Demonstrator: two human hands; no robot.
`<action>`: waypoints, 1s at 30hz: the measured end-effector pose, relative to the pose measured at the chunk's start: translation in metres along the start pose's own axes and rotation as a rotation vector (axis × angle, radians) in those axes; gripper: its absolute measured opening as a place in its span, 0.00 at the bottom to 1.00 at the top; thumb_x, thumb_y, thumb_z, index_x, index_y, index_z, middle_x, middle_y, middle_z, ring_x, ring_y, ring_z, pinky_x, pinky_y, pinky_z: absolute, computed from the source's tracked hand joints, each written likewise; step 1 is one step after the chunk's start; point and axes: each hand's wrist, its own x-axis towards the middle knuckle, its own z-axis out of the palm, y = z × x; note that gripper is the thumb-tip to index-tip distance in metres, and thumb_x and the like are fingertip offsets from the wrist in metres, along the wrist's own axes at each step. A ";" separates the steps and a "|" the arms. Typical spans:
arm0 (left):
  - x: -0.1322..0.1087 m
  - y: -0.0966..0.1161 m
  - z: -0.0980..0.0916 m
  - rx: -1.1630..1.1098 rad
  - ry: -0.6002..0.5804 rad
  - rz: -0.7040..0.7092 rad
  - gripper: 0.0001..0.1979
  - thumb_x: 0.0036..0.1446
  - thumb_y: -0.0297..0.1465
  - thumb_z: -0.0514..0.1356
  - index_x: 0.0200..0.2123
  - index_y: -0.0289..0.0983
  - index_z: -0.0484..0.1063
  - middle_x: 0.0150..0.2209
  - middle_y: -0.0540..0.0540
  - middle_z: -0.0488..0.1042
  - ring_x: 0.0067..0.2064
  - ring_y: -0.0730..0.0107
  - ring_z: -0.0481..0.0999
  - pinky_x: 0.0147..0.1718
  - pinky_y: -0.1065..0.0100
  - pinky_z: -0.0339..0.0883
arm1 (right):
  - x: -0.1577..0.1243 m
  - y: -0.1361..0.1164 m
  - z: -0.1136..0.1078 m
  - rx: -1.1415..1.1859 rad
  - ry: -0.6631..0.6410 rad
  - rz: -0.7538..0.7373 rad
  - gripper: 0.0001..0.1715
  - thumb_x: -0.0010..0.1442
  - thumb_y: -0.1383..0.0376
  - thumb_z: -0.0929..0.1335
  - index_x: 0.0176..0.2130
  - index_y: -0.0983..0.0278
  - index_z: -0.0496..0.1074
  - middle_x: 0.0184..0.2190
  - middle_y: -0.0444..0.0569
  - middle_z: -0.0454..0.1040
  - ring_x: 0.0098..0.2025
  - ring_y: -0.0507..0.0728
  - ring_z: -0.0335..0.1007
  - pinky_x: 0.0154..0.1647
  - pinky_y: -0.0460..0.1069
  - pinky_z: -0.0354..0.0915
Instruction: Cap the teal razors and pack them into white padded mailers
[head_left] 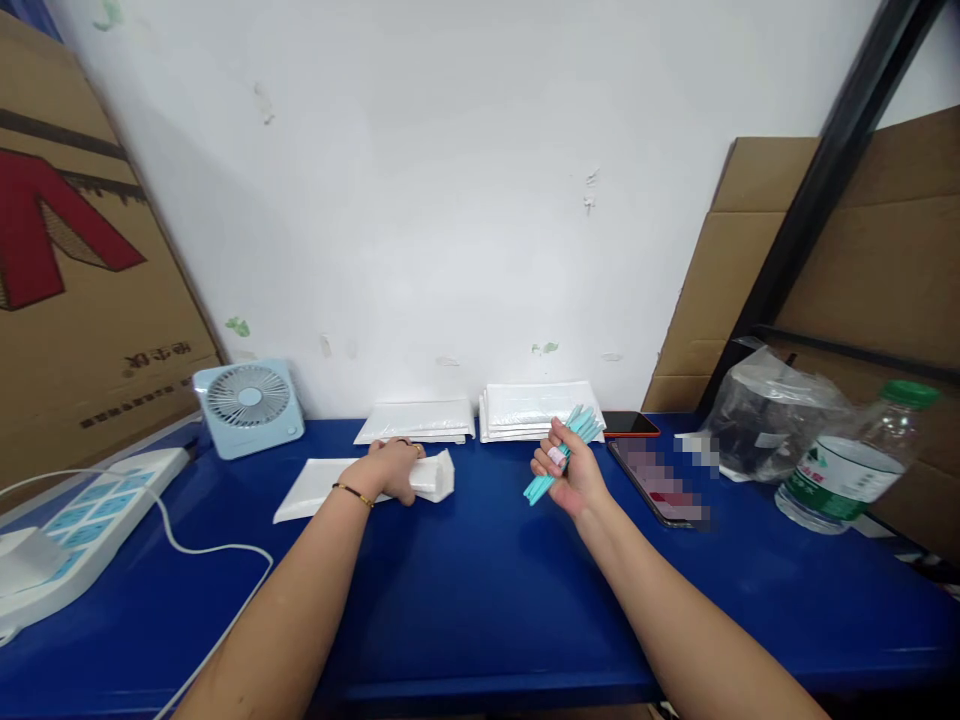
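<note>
My right hand (pixel 568 468) is closed in a fist around a bundle of thin turquoise sticks (pixel 540 487), held slanted above the table. Their exact kind is unclear; a small pale label shows between the fingers. On the left, my left hand (pixel 397 470) has its fingers curled over a white bubble mailer (pixel 315 488), whose right end (pixel 444 476) stands up from the table. Part of that mailer is hidden under the hand and wrist. Behind it, against the wall, lie more white mailers (pixel 416 418). A stack of white mailers (pixel 536 398) is just behind my right hand.
Left, on the blue table (pixel 480 600), are a light blue fan (pixel 251 405), a power strip (pixel 97 520) and a white cable (pixel 217 548). Right are two phones (pixel 652 480) (pixel 631 425), a plastic-wrapped container (pixel 772 415) and a water bottle (pixel 847 470). Cardboard (pixel 90 250) stands at the left.
</note>
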 end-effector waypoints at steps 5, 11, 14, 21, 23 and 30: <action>0.002 0.055 -0.005 -0.238 0.116 0.286 0.27 0.34 0.32 0.62 0.43 0.39 0.65 0.38 0.45 0.72 0.40 0.57 0.72 0.36 0.66 0.61 | 0.004 -0.004 0.000 0.137 0.059 -0.132 0.21 0.52 0.56 0.69 0.18 0.62 0.57 0.13 0.38 0.60 0.25 0.51 0.67 0.37 0.50 0.66; 0.004 0.100 -0.015 -0.562 0.192 0.421 0.22 0.37 0.30 0.60 0.40 0.37 0.63 0.32 0.49 0.71 0.30 0.66 0.71 0.25 0.71 0.58 | 0.007 0.000 -0.003 0.026 0.087 -0.180 0.21 0.50 0.52 0.68 0.19 0.63 0.61 0.27 0.45 0.73 0.43 0.58 0.69 0.45 0.52 0.64; 0.004 0.113 -0.017 -0.705 0.279 0.416 0.22 0.39 0.29 0.59 0.41 0.36 0.62 0.33 0.49 0.71 0.29 0.68 0.71 0.24 0.73 0.58 | 0.001 0.005 0.006 -0.036 0.013 -0.216 0.17 0.53 0.53 0.67 0.24 0.63 0.66 0.41 0.47 0.73 0.48 0.58 0.66 0.49 0.52 0.62; 0.004 0.127 -0.005 -0.810 0.370 0.478 0.22 0.39 0.28 0.61 0.42 0.36 0.67 0.33 0.49 0.73 0.33 0.66 0.71 0.31 0.71 0.62 | -0.014 0.014 0.021 -0.342 -0.020 -0.253 0.16 0.49 0.57 0.71 0.36 0.63 0.70 0.44 0.48 0.71 0.49 0.58 0.65 0.51 0.53 0.60; 0.007 0.126 -0.001 -0.840 0.372 0.457 0.17 0.40 0.31 0.61 0.38 0.35 0.70 0.31 0.49 0.73 0.33 0.65 0.71 0.31 0.70 0.62 | -0.015 0.013 0.022 -0.410 -0.060 -0.232 0.17 0.48 0.58 0.71 0.38 0.62 0.70 0.42 0.48 0.72 0.47 0.58 0.66 0.51 0.53 0.60; -0.001 0.120 -0.024 -1.054 0.523 0.375 0.11 0.43 0.31 0.61 0.33 0.34 0.69 0.29 0.50 0.72 0.30 0.71 0.70 0.28 0.73 0.61 | -0.014 -0.034 0.035 -0.442 -0.148 -0.448 0.41 0.43 0.56 0.73 0.54 0.54 0.58 0.55 0.48 0.61 0.54 0.59 0.59 0.54 0.54 0.59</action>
